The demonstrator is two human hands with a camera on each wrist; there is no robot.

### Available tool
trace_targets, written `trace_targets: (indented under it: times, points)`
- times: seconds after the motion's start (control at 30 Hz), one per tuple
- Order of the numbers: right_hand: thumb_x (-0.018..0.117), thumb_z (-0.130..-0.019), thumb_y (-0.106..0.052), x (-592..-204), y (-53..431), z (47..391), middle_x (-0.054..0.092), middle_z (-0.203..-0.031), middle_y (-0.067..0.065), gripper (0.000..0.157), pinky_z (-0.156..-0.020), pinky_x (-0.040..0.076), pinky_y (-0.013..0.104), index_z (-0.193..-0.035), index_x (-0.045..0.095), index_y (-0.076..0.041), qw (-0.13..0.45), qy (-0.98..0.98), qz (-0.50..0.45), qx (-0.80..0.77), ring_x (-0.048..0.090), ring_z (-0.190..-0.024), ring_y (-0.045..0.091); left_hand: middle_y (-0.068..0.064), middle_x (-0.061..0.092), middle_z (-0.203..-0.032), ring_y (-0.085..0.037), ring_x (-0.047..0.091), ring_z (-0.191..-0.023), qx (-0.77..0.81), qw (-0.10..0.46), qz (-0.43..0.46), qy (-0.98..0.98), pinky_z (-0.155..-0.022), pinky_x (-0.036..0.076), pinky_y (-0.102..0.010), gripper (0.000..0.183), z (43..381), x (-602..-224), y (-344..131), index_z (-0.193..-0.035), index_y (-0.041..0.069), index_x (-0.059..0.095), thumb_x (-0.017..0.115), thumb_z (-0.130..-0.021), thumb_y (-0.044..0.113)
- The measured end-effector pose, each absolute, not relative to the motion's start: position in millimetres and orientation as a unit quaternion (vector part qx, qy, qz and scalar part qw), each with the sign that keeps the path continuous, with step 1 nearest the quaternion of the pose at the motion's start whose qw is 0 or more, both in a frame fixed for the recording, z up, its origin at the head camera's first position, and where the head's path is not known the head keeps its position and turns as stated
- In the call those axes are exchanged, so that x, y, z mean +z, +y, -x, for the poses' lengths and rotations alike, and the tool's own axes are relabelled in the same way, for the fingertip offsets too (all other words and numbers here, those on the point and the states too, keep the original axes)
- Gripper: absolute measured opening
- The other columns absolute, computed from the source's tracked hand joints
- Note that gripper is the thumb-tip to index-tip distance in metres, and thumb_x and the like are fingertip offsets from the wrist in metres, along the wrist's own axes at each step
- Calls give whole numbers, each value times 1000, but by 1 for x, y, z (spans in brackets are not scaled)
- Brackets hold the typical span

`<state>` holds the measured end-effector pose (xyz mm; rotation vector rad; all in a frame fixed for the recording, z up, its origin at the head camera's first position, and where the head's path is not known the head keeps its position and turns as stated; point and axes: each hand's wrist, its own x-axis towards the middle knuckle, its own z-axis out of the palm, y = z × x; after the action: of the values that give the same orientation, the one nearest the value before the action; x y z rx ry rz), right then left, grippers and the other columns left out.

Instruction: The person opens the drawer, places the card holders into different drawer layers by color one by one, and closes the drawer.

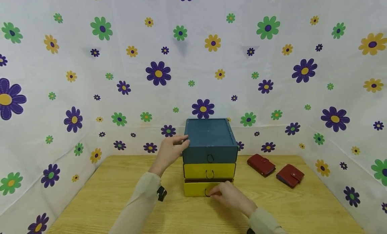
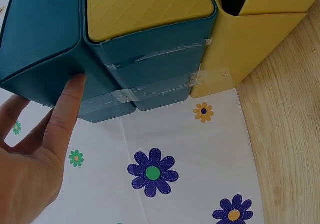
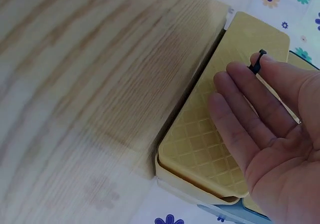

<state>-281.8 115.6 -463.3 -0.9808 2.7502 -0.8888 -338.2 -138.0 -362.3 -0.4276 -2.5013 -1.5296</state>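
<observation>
A stacked drawer box with a blue top section and yellow drawers below stands against the back cloth. My right hand is at the bottom yellow drawer, its thumb and forefinger pinching the black pull loop. That drawer sticks out a little, with a dark gap along its top. My left hand is at the blue section's upper left edge. In the left wrist view, one straight fingertip presses the blue side, and the other fingers lie behind it.
Two dark red wallets, a left one and a right one, lie to the right of the box on the wooden table. Flower-patterned cloth hangs behind and on both sides.
</observation>
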Motion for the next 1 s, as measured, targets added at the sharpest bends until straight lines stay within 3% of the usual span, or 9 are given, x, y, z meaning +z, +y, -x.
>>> trace_targets:
  times: [0.37, 1.0]
  points:
    - [66, -93, -13, -463, 120, 272, 76, -104, -1, 17, -82, 56, 24, -106, 78, -13, 40, 899, 340, -274, 68, -94, 5, -4, 59, -137, -26, 63, -114, -511, 100, 150, -841, -79, 59, -34, 43, 338, -366, -138, -134, 23, 62, 62, -95, 41]
    - [65, -94, -21, -459, 124, 250, 73, -111, -9, 21, -86, 55, 24, -112, 76, -16, 82, 899, 348, -251, 63, -98, -4, -5, 57, -138, -27, 61, -117, -516, 90, 146, -839, -79, 59, -35, 43, 337, -363, -137, -134, 23, 62, 63, -94, 41]
